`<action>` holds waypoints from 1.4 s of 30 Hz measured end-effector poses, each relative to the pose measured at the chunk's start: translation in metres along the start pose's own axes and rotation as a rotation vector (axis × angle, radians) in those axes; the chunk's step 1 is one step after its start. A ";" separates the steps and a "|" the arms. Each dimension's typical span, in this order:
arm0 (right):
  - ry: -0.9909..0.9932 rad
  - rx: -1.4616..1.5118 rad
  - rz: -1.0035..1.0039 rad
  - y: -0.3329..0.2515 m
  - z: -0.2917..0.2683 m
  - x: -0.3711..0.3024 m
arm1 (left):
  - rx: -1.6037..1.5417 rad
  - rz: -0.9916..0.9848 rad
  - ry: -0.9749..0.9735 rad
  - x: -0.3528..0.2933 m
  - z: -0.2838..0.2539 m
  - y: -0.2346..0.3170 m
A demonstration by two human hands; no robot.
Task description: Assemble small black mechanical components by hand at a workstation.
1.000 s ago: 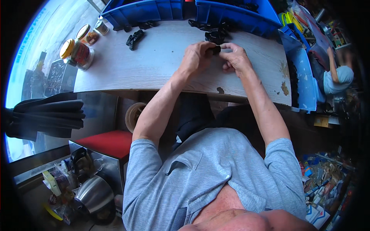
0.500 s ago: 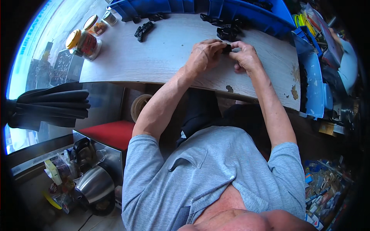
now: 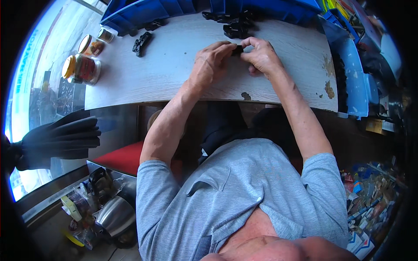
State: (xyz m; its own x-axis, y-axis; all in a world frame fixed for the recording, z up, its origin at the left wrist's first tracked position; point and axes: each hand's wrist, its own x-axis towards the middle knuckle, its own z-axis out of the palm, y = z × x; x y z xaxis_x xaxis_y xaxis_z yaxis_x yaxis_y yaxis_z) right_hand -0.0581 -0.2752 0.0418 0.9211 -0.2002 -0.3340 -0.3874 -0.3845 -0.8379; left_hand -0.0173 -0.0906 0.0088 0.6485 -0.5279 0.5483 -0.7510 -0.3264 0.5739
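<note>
At a pale worktop (image 3: 161,69), pinching a small black piece (image 3: 237,51), likely light, hard and slippery and best held by its ends, snug in the left hand (image 3: 209,63), beside a part-open right hand (image 3: 263,56), too hidden to tell if holding too.

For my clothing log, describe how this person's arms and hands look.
Light grey, finely striped, short fabric sleeves end near the elbows. The left forearm and right forearm are bare. No glove shows on the left hand or right hand.
</note>
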 end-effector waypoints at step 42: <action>0.181 0.573 0.039 0.045 -0.086 -0.008 | 0.826 -0.543 0.412 -0.057 -0.135 -0.112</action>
State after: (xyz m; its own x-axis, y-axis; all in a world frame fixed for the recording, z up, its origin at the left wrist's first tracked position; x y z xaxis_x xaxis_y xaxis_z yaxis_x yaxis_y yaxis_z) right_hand -0.0856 -0.3681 0.0439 0.8657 -0.3739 -0.3327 -0.2916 0.1634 -0.9425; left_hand 0.0464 0.0817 -0.0042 0.7974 0.1026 0.5946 -0.1003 -0.9492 0.2983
